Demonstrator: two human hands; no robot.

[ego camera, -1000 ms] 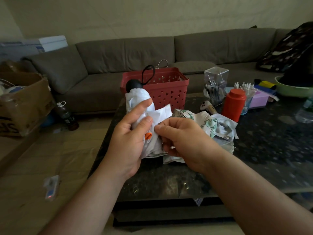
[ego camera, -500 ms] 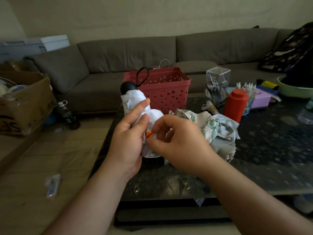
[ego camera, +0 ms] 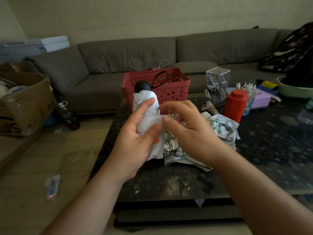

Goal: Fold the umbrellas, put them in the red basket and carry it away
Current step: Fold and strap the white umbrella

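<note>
White fabric of the folded umbrella [ego camera: 147, 106] is soft and light around a stiff core; best held round the bundled middle, as judged. Left hand [ego camera: 133, 143] clasps it upright, black handle [ego camera: 142, 86] above the fingers, thumb pressing the cloth. Right hand [ego camera: 186, 126], just beside, is released, fingers curled and spread. Beyond both hands stands the red basket [ego camera: 174, 89]; a patterned umbrella [ego camera: 218, 126] lies under the right hand

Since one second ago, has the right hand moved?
Yes. The right hand has opened and let go of the white umbrella, rising slightly toward the red basket.
</note>
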